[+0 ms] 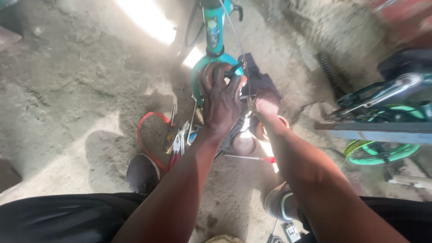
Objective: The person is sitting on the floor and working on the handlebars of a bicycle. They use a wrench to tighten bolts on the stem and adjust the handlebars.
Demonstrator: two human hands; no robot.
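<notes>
Informal bicycle repair spot, outdoors or open-sided, work done on the ground. Bare dirt floor (76, 85) with patches of sunlight. Teal bicycle frame (213, 31) stands on it, hand tools (177, 141) scattered loose in the dust beside a red strap (146, 121). Another green-wheeled small bike (382, 150) parked at right.

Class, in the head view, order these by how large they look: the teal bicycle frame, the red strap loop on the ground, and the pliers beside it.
1. teal bicycle frame, though partly hidden by the left hand
2. red strap loop
3. pliers
</notes>
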